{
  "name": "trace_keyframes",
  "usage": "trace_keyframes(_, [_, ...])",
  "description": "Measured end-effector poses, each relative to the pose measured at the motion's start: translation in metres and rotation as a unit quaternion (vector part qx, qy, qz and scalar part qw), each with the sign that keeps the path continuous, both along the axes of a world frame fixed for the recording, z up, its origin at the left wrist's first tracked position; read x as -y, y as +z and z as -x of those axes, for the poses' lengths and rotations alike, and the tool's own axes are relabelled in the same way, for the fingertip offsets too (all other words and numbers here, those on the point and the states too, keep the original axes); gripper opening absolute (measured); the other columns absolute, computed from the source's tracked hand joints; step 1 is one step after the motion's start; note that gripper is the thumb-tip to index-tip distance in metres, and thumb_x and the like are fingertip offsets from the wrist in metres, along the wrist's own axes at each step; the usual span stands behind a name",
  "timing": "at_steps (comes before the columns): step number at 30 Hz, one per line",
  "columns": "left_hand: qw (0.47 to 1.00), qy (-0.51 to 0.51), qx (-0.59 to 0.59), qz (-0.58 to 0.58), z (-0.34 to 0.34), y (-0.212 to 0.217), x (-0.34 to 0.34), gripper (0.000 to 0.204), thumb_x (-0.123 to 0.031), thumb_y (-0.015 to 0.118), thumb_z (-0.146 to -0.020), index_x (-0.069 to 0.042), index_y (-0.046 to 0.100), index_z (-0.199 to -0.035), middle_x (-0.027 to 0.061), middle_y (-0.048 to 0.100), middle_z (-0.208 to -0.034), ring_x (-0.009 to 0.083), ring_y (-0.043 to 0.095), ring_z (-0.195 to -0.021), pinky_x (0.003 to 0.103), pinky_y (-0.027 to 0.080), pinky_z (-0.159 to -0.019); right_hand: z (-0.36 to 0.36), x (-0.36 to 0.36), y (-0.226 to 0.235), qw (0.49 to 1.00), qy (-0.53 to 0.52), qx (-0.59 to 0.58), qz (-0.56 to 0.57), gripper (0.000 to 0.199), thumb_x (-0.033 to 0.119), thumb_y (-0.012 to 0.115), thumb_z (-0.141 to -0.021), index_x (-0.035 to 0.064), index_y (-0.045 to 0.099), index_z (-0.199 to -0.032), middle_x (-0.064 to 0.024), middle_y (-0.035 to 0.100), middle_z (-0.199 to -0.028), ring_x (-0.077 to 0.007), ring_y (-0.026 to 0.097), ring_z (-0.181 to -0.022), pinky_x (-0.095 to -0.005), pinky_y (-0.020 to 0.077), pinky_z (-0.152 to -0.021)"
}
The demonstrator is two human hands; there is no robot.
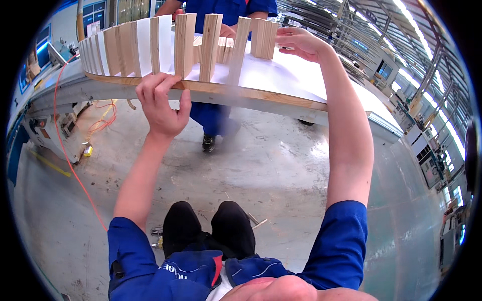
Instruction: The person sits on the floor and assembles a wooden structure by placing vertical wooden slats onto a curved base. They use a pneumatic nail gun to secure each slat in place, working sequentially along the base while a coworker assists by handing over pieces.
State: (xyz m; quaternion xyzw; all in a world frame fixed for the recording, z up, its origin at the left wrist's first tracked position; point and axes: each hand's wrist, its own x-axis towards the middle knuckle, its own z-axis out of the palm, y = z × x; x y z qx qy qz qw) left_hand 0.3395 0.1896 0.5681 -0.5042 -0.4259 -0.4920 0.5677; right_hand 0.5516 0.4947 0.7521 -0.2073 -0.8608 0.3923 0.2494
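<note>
A big flat board (pixel 281 75) with a white top and pale wooden edge is held up at chest level, carrying a curved row of upright wooden slats (pixel 183 42). The left hand (pixel 160 103) is curled over the near edge, fingers on top and thumb under; the right hand (pixel 300 42) is half open, fingertips resting by the slats at the far right. It's probably stiff but awkward and fairly heavy, so the edges seem the best grip, since the slats may snap. A co-worker in blue (pixel 221 10) stands at the far side, and an orange cable (pixel 70 165) trails across the concrete floor (pixel 261 165).
</note>
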Motion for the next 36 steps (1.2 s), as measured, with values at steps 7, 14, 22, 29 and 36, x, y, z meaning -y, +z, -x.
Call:
trace_keyframes(7, [1.000, 0.002, 0.028, 0.009, 0.001, -0.003, 0.008, 0.035, -0.005, 0.074, -0.084, -0.007, 0.064, -0.117, 0.0122, 0.063, -0.119, 0.0320, 0.056, -0.115, 0.044, 0.041, -0.101, 0.035, -0.011, -0.010, 0.992, 0.067, 0.104, -0.024, 0.067, 0.024, 0.076, -0.095, -0.0002, 0.045, -0.150, -0.0098, 0.061, -0.139, -0.0184, 0.060, -0.126, -0.0357, 0.0467, -0.112])
trace_keyframes(14, [1.000, -0.003, 0.014, -0.005, 0.002, 0.000, 0.002, 0.034, -0.011, 0.073, -0.083, -0.009, 0.065, -0.116, 0.0091, 0.061, -0.114, 0.0314, 0.054, -0.111, 0.043, 0.041, -0.099, 0.012, 0.005, -0.004, 0.987, -0.010, 0.076, -0.144, 0.059, 0.026, 0.077, -0.095, -0.0020, 0.053, -0.141, -0.0154, 0.066, -0.129, -0.0239, 0.064, -0.121, -0.0373, 0.0525, -0.107])
trace_keyframes(22, [1.000, -0.007, 0.018, -0.018, 0.000, -0.001, -0.002, 0.034, -0.011, 0.072, -0.083, -0.010, 0.064, -0.116, 0.0082, 0.060, -0.113, 0.0312, 0.052, -0.110, 0.044, 0.041, -0.098, -0.060, 0.090, -0.018, 0.963, 0.211, -0.161, -0.049, 0.058, 0.030, 0.065, -0.103, -0.0036, 0.043, -0.145, -0.0256, 0.062, -0.134, -0.0332, 0.066, -0.122, -0.0429, 0.0584, -0.104])
trace_keyframes(29, [0.999, -0.026, 0.021, 0.026, -0.018, 0.011, 0.018, 0.035, -0.012, 0.077, -0.083, -0.007, 0.064, -0.114, 0.0086, 0.062, -0.113, 0.0299, 0.055, -0.109, 0.042, 0.042, -0.096, -0.058, 0.145, -0.055, 0.958, 0.196, -0.191, 0.090, 0.052, 0.032, 0.064, -0.104, -0.0075, 0.051, -0.134, -0.0219, 0.068, -0.114, -0.0226, 0.074, -0.100, -0.0333, 0.0642, -0.089])
trace_keyframes(36, [0.940, -0.233, 0.019, 0.250, -0.102, 0.083, 0.009, 0.052, -0.040, 0.090, -0.079, -0.007, 0.066, -0.111, 0.0059, 0.070, -0.090, 0.0153, 0.068, -0.076, 0.027, 0.054, -0.064, -0.064, 0.145, -0.064, 0.949, 0.173, -0.208, 0.165, 0.046, 0.035, 0.061, -0.105, -0.0052, 0.058, -0.126, -0.0156, 0.072, -0.102, -0.0166, 0.073, -0.088, -0.0294, 0.0616, -0.079])
